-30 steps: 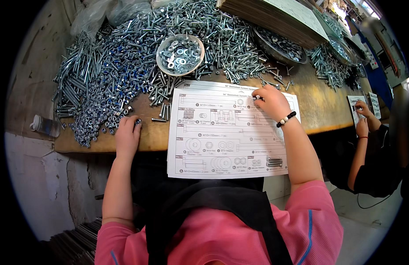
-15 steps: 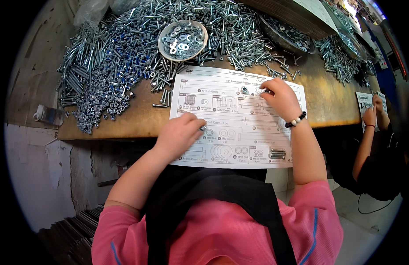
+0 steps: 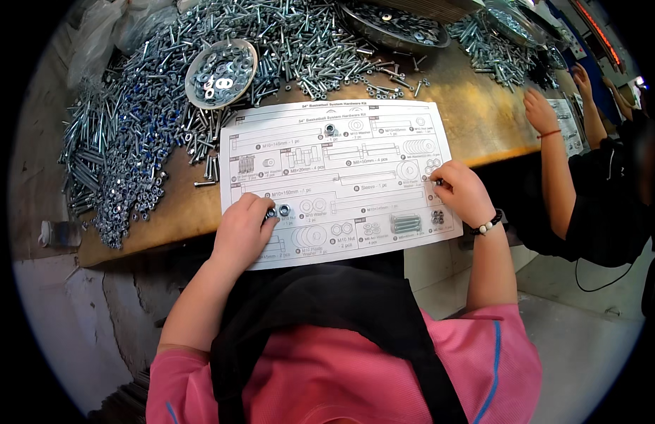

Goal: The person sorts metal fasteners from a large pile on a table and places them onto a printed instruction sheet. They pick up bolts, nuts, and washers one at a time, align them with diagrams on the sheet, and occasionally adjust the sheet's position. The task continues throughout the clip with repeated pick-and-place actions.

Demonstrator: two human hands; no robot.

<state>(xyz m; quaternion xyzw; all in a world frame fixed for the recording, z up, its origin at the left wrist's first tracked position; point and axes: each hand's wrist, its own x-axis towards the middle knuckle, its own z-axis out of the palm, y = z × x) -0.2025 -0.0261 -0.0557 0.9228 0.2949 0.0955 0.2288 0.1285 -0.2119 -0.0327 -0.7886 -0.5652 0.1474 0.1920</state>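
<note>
I have the left hand (image 3: 244,227) over the lower left part of the printed sheet (image 3: 317,178), its thumb and forefinger pinching 1 hex nut (image 3: 271,212). Just beside those fingertips, a second nut (image 3: 285,210) sits on the paper. My right hand (image 3: 467,196) is at the sheet's right edge, fingers pressed together on a small dark piece (image 3: 439,181); from my feed I cannot tell exactly what that piece is. A bracelet (image 3: 488,223) of black and pale beads circles the right wrist.

I see the sheet lying partly on the bench (image 3: 179,212), its near side reaching out over the black apron (image 3: 313,304). It carries 1 more nut (image 3: 331,130) near its top, a short row of bolts (image 3: 406,224) at the lower right, and a little cluster of small pieces (image 3: 437,217) to the right of that row.

Beyond the sheet, I have a heap of bolts (image 3: 310,49) and a spill of loose nuts (image 3: 126,201) to the left. A round bowl of washers (image 3: 190,88) rests among the bolts, with a dark pan (image 3: 412,45) farther right. At my far right, a co-worker's raised hand (image 3: 541,113) shows near another printed sheet (image 3: 571,127).
</note>
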